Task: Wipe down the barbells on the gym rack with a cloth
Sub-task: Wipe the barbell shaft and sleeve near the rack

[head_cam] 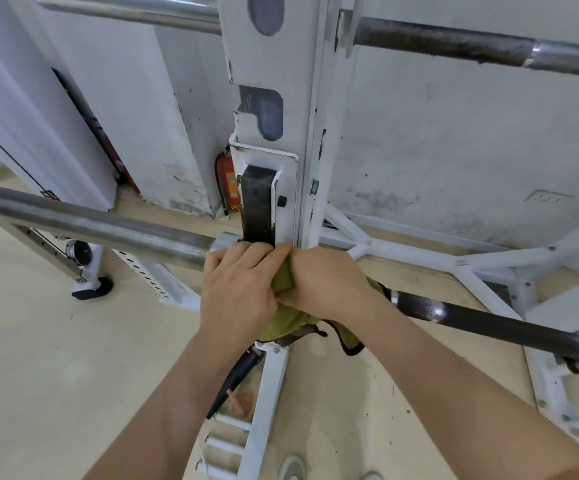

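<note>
A: Where is the cloth (282,278)?
B: Wrapped round the lower barbell (488,322), just at the rack upright (301,133) — bunched between the left hand (239,289) and right hand (326,282), its ends hanging beneath them.
A: And their grip?
B: Both hands closed, fingers curled round cloth and bar — side by side, touching.

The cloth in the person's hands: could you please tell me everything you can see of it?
The cloth is olive green with a dark brown edge, and looks soft and crumpled. It is bunched around the lower barbell just beside the white rack upright. The left hand and the right hand grip it side by side from above, hiding most of it. A strip shows between them, and loose folds hang below the bar.
</note>
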The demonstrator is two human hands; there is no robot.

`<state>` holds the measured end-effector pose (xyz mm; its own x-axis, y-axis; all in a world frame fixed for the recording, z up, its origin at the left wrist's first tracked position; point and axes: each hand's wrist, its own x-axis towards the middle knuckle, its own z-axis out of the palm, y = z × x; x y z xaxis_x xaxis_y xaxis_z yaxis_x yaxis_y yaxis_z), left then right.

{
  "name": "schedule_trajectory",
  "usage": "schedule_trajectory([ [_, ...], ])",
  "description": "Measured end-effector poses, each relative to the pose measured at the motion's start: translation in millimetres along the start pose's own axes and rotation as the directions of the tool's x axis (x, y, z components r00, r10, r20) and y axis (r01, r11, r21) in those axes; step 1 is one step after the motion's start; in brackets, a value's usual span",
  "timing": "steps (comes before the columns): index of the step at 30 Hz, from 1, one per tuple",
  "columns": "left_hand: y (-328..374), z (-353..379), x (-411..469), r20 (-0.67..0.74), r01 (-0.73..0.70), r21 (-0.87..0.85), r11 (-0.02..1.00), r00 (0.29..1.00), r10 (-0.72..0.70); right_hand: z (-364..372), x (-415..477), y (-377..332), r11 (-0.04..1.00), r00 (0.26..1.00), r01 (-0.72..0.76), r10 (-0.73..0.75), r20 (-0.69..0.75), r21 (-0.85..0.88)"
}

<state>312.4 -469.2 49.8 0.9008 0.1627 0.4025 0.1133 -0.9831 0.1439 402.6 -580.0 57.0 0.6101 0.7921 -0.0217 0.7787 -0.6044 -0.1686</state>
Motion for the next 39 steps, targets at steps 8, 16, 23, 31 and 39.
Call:
schedule_trajectory([
  [8,2,0,1,0.006,0.021,-0.010,1.000,1.000,-0.021,18,-34,-4,0.956,0.968,-0.106,0.037,-0.248,-0.272],
  [16,3,-3,-1,0.022,0.005,0.044,0.999,1.000,-0.006,-12,32,16,0.832,0.806,-0.289,-0.056,0.589,0.474],
  [23,1,-2,1,0.059,-0.001,0.037,0.999,0.998,-0.001,34,-78,34,0.919,0.887,-0.103,-0.089,-0.454,-0.380],
  [31,1,3,0,0.056,-0.018,0.054,0.998,0.998,0.015,-2,-5,16,0.993,0.990,-0.038,0.022,0.139,0.114],
  [39,2,2,-1,0.004,-0.043,0.036,0.998,0.999,0.043,-22,-120,88,0.949,0.945,-0.310,0.302,-0.123,-0.048],
])
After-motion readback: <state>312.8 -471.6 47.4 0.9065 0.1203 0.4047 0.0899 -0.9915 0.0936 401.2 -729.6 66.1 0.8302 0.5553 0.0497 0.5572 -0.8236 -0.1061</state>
